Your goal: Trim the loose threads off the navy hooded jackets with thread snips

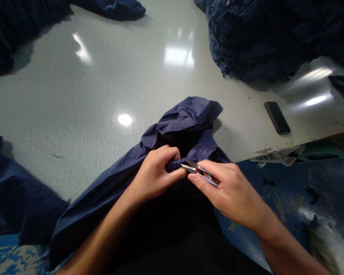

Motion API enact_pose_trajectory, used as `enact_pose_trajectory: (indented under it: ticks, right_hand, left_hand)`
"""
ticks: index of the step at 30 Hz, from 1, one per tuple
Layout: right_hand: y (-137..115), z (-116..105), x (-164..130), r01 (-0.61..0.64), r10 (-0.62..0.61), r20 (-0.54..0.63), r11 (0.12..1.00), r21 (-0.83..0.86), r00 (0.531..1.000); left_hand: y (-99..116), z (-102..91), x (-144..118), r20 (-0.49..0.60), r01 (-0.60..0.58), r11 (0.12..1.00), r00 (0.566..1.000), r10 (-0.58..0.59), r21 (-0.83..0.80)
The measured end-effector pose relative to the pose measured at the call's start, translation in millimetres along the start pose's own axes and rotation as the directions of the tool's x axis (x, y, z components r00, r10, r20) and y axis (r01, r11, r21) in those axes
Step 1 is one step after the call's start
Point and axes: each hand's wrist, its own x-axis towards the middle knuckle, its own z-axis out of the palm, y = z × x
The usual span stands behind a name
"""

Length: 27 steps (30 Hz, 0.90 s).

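Glossy grey table (109,88), blue floor (289,183); left hand (156,173) fingers pinch navy fabric (186,122), right hand (229,189) fingers grip snips (199,170).

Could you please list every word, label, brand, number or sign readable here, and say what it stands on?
None can be read.
Thread snips in the right hand: no marking legible.
Dark phone on the table: blank face, no text.
Navy fabric pinched by the left hand: no tag or print showing.
Navy piles behind: no labels visible.
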Motion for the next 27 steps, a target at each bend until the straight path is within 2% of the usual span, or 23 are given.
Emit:
enact_pose_trajectory:
  ticks: [14,20,23,27]
  right_hand:
    - [0,-3,11,0.104,-0.102,0.025,0.989,-0.109,0.994]
    - [2,-6,15,0.106,-0.104,0.031,0.993,-0.059,0.994]
    - [4,-6,13,0.048,-0.047,-0.006,0.998,0.032,0.999]
    - [4,-2,14,-0.075,0.119,-0.171,0.967,0.242,0.978]
  left_hand:
    - [-3,-2.1,3,0.036,0.005,1.0,0.999,-0.005,-0.014]
    - [-4,-1.2,3,0.03,-0.011,1.0,0.999,0.011,-0.006]
    - [-3,-1.0,3,0.022,-0.004,1.0,1.0,0.004,-0.013]
    - [-3,-0.6,4,0.039,0.011,0.999,0.999,-0.009,-0.045]
